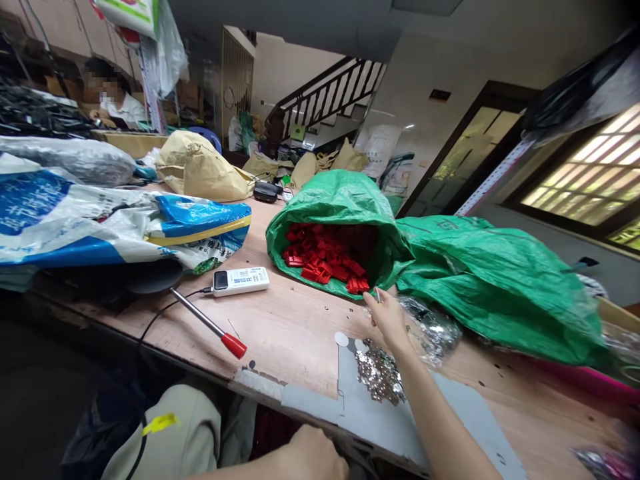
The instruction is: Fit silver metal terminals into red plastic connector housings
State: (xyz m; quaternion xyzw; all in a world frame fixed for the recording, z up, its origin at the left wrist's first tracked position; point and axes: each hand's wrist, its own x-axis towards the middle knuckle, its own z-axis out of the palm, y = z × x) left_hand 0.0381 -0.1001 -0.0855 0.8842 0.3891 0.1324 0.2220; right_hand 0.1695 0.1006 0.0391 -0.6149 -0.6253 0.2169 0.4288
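Observation:
My right hand (pixel 386 316) reaches forward over the wooden table (pixel 295 327), fingers pinched on a small silver metal piece just in front of the open green bag (pixel 345 200). That bag lies on its side and holds several red plastic parts (pixel 325 257). Under my right wrist lies a heap of small shiny metal pieces (pixel 379 373) on a grey card sheet (pixel 370 413). My left hand (pixel 313 457) rests low at the table's near edge, curled into a loose fist; I cannot see anything in it.
A white remote (pixel 241 281) and a red-tipped metal rod (pixel 210 325) lie left of centre. Blue-and-white sacks (pixel 100 220), brown paper bags (pixel 200 167) and a second green bag (pixel 500 280) crowd the table. A person (pixel 117 100) sits at the far left.

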